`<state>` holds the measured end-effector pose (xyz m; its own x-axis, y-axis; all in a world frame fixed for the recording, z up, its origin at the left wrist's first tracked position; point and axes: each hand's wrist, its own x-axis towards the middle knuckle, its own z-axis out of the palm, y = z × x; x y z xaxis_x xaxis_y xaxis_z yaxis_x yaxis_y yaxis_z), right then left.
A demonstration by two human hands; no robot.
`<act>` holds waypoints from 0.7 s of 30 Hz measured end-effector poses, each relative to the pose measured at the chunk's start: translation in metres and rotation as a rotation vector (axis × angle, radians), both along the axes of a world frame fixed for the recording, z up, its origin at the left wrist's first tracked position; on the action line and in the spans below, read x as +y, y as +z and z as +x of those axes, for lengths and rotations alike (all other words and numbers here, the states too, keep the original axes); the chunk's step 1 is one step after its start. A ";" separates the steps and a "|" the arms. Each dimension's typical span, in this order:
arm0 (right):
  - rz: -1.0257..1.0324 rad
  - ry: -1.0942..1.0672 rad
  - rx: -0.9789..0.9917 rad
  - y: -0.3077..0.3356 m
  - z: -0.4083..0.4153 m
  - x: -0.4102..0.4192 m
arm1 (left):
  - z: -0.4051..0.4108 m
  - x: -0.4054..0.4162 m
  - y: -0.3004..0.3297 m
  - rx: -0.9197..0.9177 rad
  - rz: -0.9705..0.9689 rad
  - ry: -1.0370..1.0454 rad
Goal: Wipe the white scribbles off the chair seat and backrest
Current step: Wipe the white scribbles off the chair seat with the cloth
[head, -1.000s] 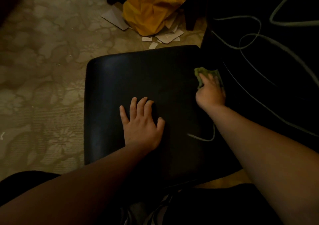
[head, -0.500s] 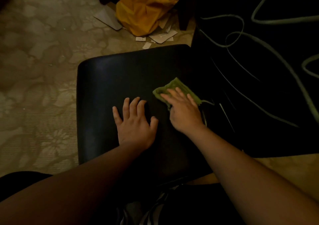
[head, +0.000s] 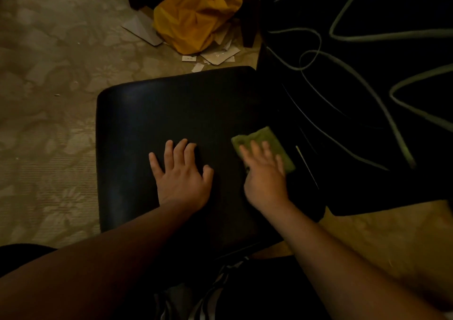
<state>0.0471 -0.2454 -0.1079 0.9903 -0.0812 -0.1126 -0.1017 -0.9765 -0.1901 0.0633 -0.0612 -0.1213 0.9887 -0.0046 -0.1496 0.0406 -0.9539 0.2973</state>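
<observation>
Dim patterned carpet (head: 49, 128) surrounds the black chair seat (head: 152, 113), where our left hand (head: 182, 172) lies flat and spread, likely to steady the chair. At its three o'clock our right hand (head: 266, 172) presses a green cloth (head: 266, 137) open-palmed beside a thin white streak (head: 304, 160). Farther, at one o'clock, the backrest (head: 367, 123) carries many white scribbles (head: 362, 84), apparently unwiped.

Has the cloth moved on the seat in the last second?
Yes. The cloth under the right hand swept from the backrest toward the planted left hand.
</observation>
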 end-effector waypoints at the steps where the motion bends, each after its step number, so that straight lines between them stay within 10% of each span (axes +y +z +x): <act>1: 0.008 0.066 0.021 0.001 -0.014 0.013 | -0.001 -0.001 0.000 -0.006 0.001 0.004; 7: 0.078 0.248 0.090 0.007 -0.048 0.029 | -0.002 0.000 0.000 -0.007 -0.003 -0.005; 21: 0.031 -0.140 0.034 0.004 -0.044 -0.020 | -0.006 0.004 0.009 0.035 -0.014 -0.158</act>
